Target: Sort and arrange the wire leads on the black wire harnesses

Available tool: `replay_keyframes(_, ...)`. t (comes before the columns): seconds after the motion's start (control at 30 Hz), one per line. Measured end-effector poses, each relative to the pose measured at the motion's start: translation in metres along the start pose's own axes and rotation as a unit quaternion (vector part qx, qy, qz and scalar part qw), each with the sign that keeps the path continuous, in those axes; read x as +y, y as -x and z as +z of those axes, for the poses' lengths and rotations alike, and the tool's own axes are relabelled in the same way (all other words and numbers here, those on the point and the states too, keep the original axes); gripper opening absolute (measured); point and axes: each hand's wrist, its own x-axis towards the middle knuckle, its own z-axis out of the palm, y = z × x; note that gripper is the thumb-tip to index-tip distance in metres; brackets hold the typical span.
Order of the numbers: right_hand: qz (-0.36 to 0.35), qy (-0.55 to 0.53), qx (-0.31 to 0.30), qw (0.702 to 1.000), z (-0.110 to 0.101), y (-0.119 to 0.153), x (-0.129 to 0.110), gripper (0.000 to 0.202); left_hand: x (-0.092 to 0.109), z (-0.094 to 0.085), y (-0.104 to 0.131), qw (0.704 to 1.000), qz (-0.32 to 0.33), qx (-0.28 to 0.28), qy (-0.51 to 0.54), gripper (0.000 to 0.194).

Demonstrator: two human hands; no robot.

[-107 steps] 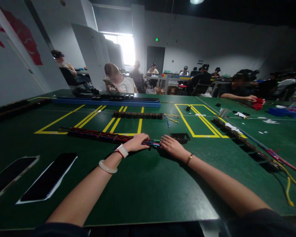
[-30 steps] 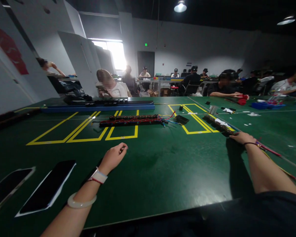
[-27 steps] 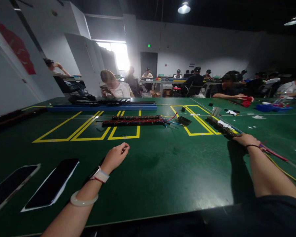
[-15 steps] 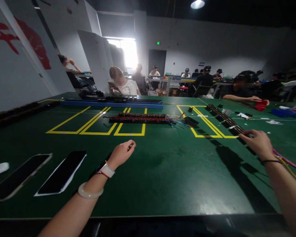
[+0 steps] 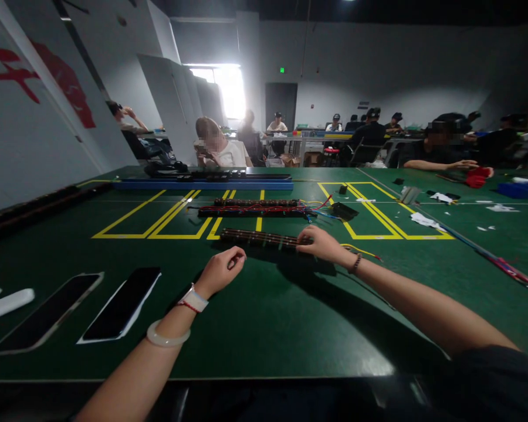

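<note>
My right hand (image 5: 320,243) grips the right end of a long dark strip-like module (image 5: 259,238) with copper-coloured spots along it; a yellow wire comes out past the wrist. My left hand (image 5: 223,269) is curled closed just below the strip's left end, apart from it. A dark gap shows between its fingers, and whatever it may hold is hidden. Beyond the strip, a similar dark module (image 5: 255,210) with red and blue wires lies across the yellow tape lines.
Two phones (image 5: 118,305) (image 5: 48,313) lie at the left, beside a white object (image 5: 11,303). A blue rail (image 5: 202,185) runs along the back of the green table (image 5: 268,328). Cables (image 5: 506,269) and paper scraps (image 5: 426,220) are at the right. Several people sit beyond.
My right hand has carried the dark strip from the right side to the middle, turning it from slanted to nearly crosswise. My left hand stays in nearly the same place.
</note>
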Motion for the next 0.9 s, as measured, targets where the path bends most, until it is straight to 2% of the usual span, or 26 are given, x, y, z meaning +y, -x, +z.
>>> replay_keyframes(0.1, -0.025, 0.0, -0.036, 0.999, 0.031, -0.031, -0.033, 0.019, 0.002, 0.001, 0.002, 0.999, 0.026, -0.018, -0.003, 0.02)
replay_keyframes(0.23, -0.042, 0.002, -0.059, 0.997, 0.063, -0.066, -0.066, 0.024, 0.001, 0.002, 0.002, 0.999, 0.039, -0.025, -0.02, 0.018)
replay_keyframes(0.33, -0.056, 0.002, -0.056, 0.997, 0.084, -0.085, -0.081, 0.025, 0.0, 0.002, 0.002, 0.998, 0.044, -0.023, -0.023, 0.018)
replay_keyframes(0.47, -0.094, 0.0, -0.069, 0.993, 0.1, -0.095, -0.084, 0.024, -0.002, 0.003, 0.002, 0.998, 0.046, -0.024, -0.028, 0.019)
replay_keyframes(0.57, -0.14, -0.017, -0.069, 0.988, 0.092, -0.092, -0.074, 0.03, -0.003, 0.005, 0.002, 0.999, 0.038, -0.03, -0.022, 0.02)
replay_keyframes(0.67, -0.148, -0.059, -0.052, 0.986, 0.065, -0.083, -0.048, 0.043, -0.001, 0.004, 0.002, 0.999, 0.021, -0.04, 0.01, 0.021)
replay_keyframes(0.73, -0.13, -0.083, -0.064, 0.986, 0.044, -0.072, -0.022, 0.05, 0.002, 0.002, 0.001, 0.998, 0.006, -0.048, 0.044, 0.021)
replay_keyframes(0.8, -0.097, -0.092, -0.105, 0.985, 0.028, -0.06, 0.007, 0.056, 0.006, 0.002, 0.001, 0.994, -0.015, -0.06, 0.092, 0.021)
replay_keyframes(0.9, -0.047, -0.108, -0.161, 0.98, 0.02, -0.042, 0.042, 0.061, 0.015, 0.007, -0.001, 0.975, -0.05, -0.093, 0.193, 0.024)
